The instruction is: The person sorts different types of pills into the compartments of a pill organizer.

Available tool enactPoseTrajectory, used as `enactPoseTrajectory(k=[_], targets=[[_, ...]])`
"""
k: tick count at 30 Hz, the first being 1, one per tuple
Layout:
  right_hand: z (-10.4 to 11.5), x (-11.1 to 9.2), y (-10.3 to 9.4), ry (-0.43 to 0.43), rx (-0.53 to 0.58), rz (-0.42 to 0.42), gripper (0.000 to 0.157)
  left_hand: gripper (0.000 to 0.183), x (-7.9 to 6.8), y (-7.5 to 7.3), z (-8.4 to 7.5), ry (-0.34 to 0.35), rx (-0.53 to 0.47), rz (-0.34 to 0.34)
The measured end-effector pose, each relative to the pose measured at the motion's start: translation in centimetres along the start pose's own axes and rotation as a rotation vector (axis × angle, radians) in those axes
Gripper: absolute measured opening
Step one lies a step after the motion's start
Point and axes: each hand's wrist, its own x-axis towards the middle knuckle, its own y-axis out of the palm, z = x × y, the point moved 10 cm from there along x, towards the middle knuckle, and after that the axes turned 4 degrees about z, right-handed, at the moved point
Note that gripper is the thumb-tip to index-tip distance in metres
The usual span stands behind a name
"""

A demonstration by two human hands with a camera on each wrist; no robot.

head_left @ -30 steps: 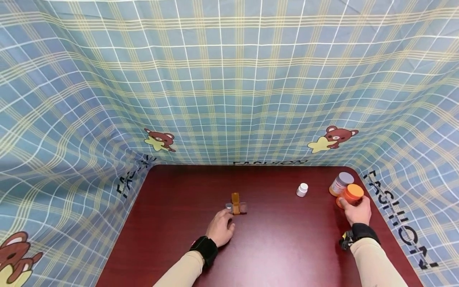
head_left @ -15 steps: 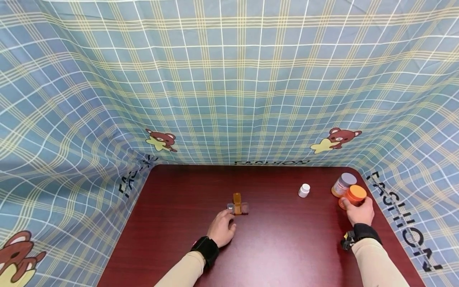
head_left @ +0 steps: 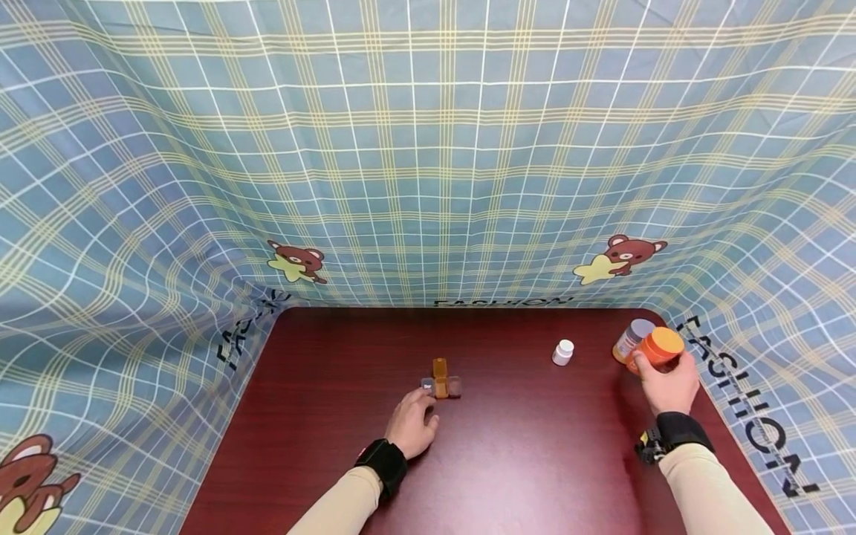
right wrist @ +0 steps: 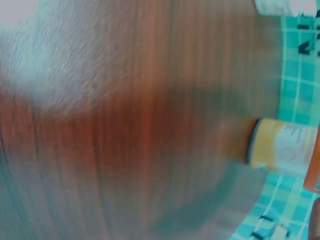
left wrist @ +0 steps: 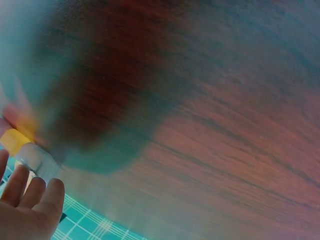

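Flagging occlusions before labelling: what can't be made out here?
Head: near side of the orange jar, hidden by the right hand.
Head: part of the grey-lidded jar, behind the orange jar.
Head: any print on the white bottle, any contents of the small case: too small.
Right wrist: most of the orange jar, cut off by the right edge.
Left wrist: part of the left hand, cut off by the frame edge.

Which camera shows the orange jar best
The head view: the orange jar shows its lid and some of its side in the right hand. The right wrist view catches only a sliver at its right edge; the left wrist view, none.
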Motion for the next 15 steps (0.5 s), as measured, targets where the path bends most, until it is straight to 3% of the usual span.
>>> enactPoseTrajectory(k=[8, 15], targets=[[4.2, -1.5, 0.7, -0.087, 0.057, -0.014, 0.058, 0.033, 0.0, -0.6, -0.2, 0.024, -0.001, -0.036], [7.5, -3.6, 2.7, -0.187, 0.093, 0.059, 0.057, 0.042, 0.2, -1.7, -1.1, 0.039, -0.034, -0.069]])
